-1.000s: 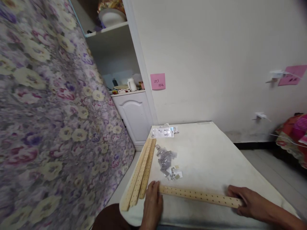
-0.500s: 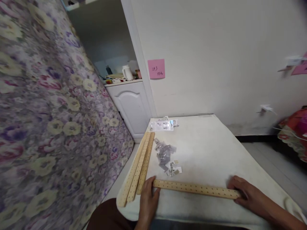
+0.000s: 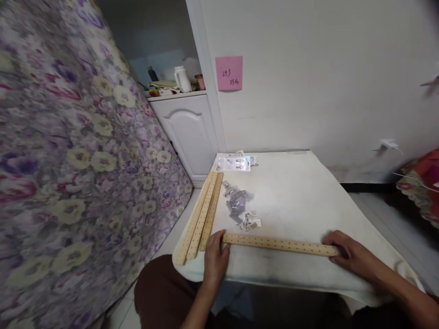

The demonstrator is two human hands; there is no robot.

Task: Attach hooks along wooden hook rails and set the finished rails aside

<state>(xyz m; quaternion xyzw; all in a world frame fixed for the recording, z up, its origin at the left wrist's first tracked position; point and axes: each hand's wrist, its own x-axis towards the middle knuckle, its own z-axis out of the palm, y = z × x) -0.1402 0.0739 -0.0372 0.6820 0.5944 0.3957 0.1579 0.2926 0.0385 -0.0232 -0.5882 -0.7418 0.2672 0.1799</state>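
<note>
A pale wooden strip with rows of small holes (image 3: 277, 244) lies crosswise near the front of the table. Its left end is gripped by my left hand (image 3: 216, 258), the thumb on the near edge and fingers on the far side. Around the right end, my right hand (image 3: 351, 253) is closed, covering the tip. Beyond the strip sit small metal hooks and tan pieces (image 3: 251, 222). Behind them is a heap of small clear plastic bags (image 3: 237, 201). Several similar perforated wooden strips (image 3: 202, 214) lie lengthwise along the table's left edge.
A clear blister package (image 3: 233, 163) rests at the table's far left corner. The cloth-covered table (image 3: 291, 196) meets the wall at the back. A flowered curtain (image 3: 103, 160) hangs on the left, beside a white cabinet (image 3: 188, 137). Red fabric (image 3: 423, 183) is at far right.
The view has tilted down, so the table and hands appear higher in the picture. Both hands keep hold of the strip, which shows little movement on the table.
</note>
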